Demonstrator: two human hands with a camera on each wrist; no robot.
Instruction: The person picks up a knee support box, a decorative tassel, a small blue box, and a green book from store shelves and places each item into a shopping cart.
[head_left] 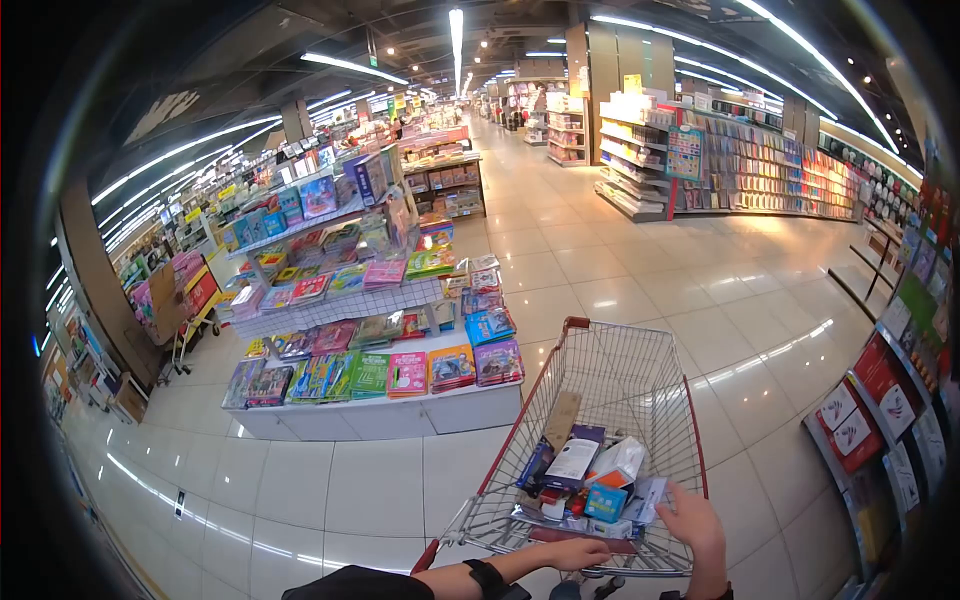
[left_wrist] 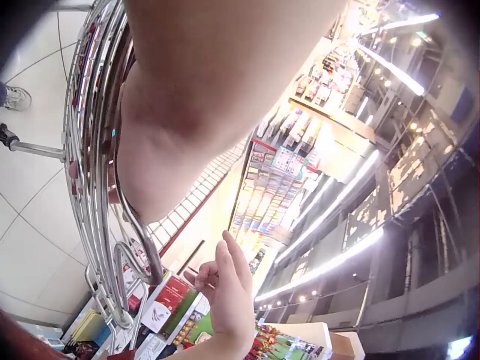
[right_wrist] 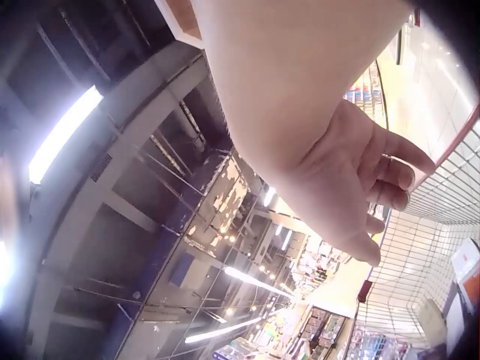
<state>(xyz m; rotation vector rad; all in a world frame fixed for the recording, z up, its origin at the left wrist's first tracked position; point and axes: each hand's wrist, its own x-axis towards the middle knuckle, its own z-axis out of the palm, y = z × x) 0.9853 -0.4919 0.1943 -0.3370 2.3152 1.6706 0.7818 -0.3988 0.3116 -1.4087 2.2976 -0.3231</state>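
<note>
A wire shopping cart (head_left: pixel 640 350) with red trim stands before me. My left hand (head_left: pixel 575 552) grips its near bar; in the left wrist view, fingers of the left hand (left_wrist: pixel 161 169) show behind the metal rails. Raised over the cart's near right side, my right hand (head_left: pixel 692 518) holds nothing, its fingers loosely bent in the right wrist view. In the basket lie a dark box with a white panel (head_left: pixel 574 458), a blue packet (head_left: pixel 605 502), a white plastic-wrapped item (head_left: pixel 622 458) and a long brown cardboard piece (head_left: pixel 562 418).
On the left, a white tiered display stand (head_left: pixel 470 408) is stacked with colourful books. Shelves of red boxed goods (head_left: pixel 850 425) line the near right. A tiled aisle (head_left: pixel 560 235) runs ahead between displays, with a bright stationery rack (head_left: pixel 740 160) at the far right.
</note>
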